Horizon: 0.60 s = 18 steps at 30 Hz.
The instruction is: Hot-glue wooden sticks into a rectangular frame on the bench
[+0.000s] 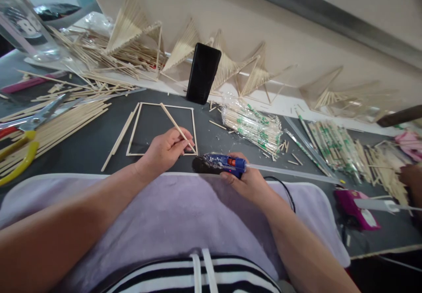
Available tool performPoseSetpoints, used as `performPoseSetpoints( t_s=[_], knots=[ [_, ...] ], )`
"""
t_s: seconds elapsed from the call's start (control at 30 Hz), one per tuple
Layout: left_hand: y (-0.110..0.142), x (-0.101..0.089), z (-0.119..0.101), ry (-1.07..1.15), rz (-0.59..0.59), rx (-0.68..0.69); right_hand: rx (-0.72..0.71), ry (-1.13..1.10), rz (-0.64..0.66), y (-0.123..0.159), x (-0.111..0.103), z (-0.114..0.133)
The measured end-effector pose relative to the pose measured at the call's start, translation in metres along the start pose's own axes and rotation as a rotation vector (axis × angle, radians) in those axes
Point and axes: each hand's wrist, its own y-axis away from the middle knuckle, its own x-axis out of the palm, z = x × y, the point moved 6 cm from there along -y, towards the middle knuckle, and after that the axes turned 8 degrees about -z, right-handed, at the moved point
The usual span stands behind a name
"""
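A thin wooden stick (171, 119) is pinched in the fingers of my left hand (166, 148), tilted with its lower end near the frame's bottom right corner. Under that hand a square frame of sticks (194, 126) lies flat on the dark table. My right hand (249, 181) grips a blue hot glue gun (222, 163), its dark, glue-smeared nozzle end pointing left toward that same corner. A long clear glue stick (293, 173) runs out of the gun's back. Whether the nozzle touches the stick I cannot tell.
Loose sticks (120, 139) lie left of the frame, with scissors (31, 128) farther left. A black phone (203, 73) leans upright behind. Wrapped chopsticks (253, 124) lie to the right, beyond them a magenta glue gun (356, 207). Twisted stick models (186, 47) line the wall.
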Motion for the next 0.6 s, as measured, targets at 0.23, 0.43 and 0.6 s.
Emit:
performPoseSetpoints(
  t_s=[0.23, 0.43, 0.6],
  knots=[
    [0.002, 0.002, -0.002, -0.085, 0.01, 0.068, 0.249, -0.206, -0.086, -0.002, -0.005, -0.003],
    [0.0, 0.008, -0.006, -0.116, 0.052, 0.133, 0.58, -0.86, -0.341, -0.004, -0.005, -0.005],
    [-0.001, 0.013, -0.01, -0.129, 0.074, 0.21, 0.681, -1.15, -0.364, -0.009, 0.013, 0.017]
  ],
)
